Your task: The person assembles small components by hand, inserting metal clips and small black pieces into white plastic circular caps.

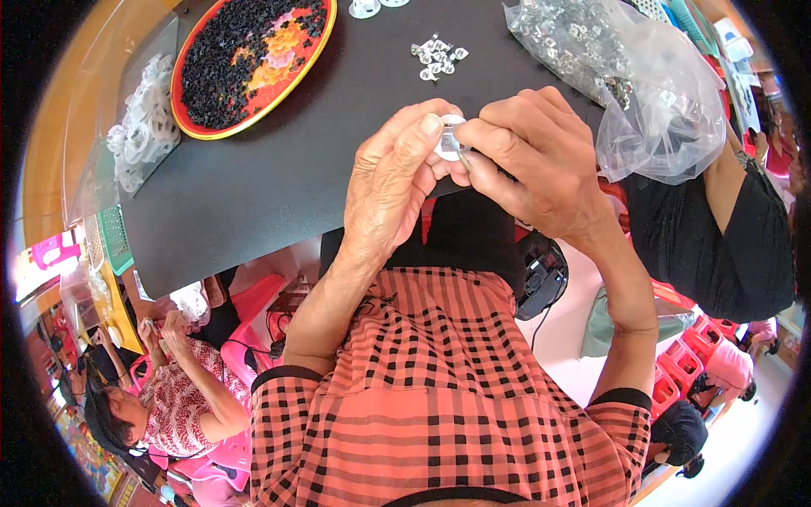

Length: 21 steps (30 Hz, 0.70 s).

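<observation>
A small round white plastic part [450,145] is held up over the table's near edge, between my two hands. My left hand [397,165] grips its left side between thumb and fingers. From the right, my right hand [541,160] pinches at the part's face with thumb and forefinger; whether a smaller piece sits in that pinch is hidden. Just beyond my hands lies a little pile of clear and metallic pieces [437,57] on the dark table [253,194].
A red round tray [253,114] of small black pieces stands at the far left. Beside it lies a plastic bag of white rings [144,122]. A clear bag of metal pieces [583,46] rests at the far right. People sit on both sides, one near a green basket [114,237].
</observation>
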Available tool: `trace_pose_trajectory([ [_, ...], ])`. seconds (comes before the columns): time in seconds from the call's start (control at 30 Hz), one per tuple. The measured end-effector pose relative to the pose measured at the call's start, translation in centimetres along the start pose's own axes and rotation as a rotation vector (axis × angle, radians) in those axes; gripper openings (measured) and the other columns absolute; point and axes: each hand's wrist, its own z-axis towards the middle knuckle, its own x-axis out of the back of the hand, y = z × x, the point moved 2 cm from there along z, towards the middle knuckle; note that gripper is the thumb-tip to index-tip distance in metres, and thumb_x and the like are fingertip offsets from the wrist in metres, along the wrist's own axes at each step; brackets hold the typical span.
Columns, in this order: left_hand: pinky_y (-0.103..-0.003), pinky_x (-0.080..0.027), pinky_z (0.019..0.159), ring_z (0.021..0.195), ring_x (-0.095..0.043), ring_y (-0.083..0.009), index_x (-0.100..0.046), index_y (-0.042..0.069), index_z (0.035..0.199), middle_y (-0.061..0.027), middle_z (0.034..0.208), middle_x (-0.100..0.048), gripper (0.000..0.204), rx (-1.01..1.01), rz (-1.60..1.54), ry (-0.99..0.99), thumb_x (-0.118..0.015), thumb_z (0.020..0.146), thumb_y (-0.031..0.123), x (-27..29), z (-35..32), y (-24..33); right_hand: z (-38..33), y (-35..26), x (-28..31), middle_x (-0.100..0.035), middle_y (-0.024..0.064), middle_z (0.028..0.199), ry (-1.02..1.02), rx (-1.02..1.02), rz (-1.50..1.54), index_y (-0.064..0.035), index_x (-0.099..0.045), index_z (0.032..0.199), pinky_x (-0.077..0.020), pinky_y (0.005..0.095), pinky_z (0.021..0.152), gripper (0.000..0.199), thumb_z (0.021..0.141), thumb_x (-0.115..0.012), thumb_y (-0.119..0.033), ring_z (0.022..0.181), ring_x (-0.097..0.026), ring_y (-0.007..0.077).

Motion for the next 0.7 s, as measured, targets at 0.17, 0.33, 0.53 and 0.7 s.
trace_pose_trajectory([
  [0.17, -0.029, -0.052, 0.069, 0.077, -0.059, -0.015, -0.056, -0.004, 0.111, -0.0098, 0.096, -0.06, 0.031, -0.034, 0.057, -0.019, -0.055, 0.093, 0.021, -0.3, 0.1, -0.1, 0.3, -0.1, 0.6, -0.052, 0.0022, 0.077, -0.09, -0.025, -0.003, -0.0063, -0.059, 0.086, -0.0382, 0.0314, 0.059, 0.022, 0.066, -0.07, -0.01, 0.067, -0.053, 0.018],
  [0.33, -0.028, -0.051, 0.067, 0.074, -0.06, -0.0151, -0.056, -0.004, 0.11, -0.0088, 0.092, -0.061, 0.03, -0.031, 0.372, 0.036, -0.055, 0.093, 0.021, 0.0, 0.0, -0.1, 0.9, -1.3, 1.4, -0.054, 0.0049, 0.075, -0.237, -0.274, 0.013, -0.0048, -0.06, 0.085, -0.0402, 0.033, 0.059, 0.019, 0.069, -0.069, -0.01, 0.066, -0.055, 0.0213],
  [0.53, -0.028, -0.05, 0.067, 0.071, -0.059, -0.0155, -0.055, -0.004, 0.111, -0.0095, 0.089, -0.061, 0.031, -0.03, 0.143, -0.026, -0.054, 0.094, 0.022, -0.3, 0.1, -0.2, 0.4, -1.0, 1.1, -0.055, 0.0076, 0.07, -0.167, -0.714, 0.578, -0.0053, -0.061, 0.085, -0.0428, 0.0365, 0.055, 0.012, 0.074, -0.064, -0.005, 0.061, -0.057, 0.0249],
  [0.7, -0.029, -0.05, 0.069, 0.073, -0.058, -0.0157, -0.055, -0.004, 0.11, -0.01, 0.091, -0.06, 0.03, -0.012, 0.063, -0.016, -0.053, 0.094, 0.021, -0.4, 0.1, -0.1, 0.2, -1.0, 0.8, -0.06, 0.0056, 0.076, -0.118, -0.444, 0.282, -0.0032, -0.063, 0.091, -0.0415, 0.0246, 0.054, 0.02, 0.074, -0.062, 0.006, 0.056, -0.052, 0.012],
])
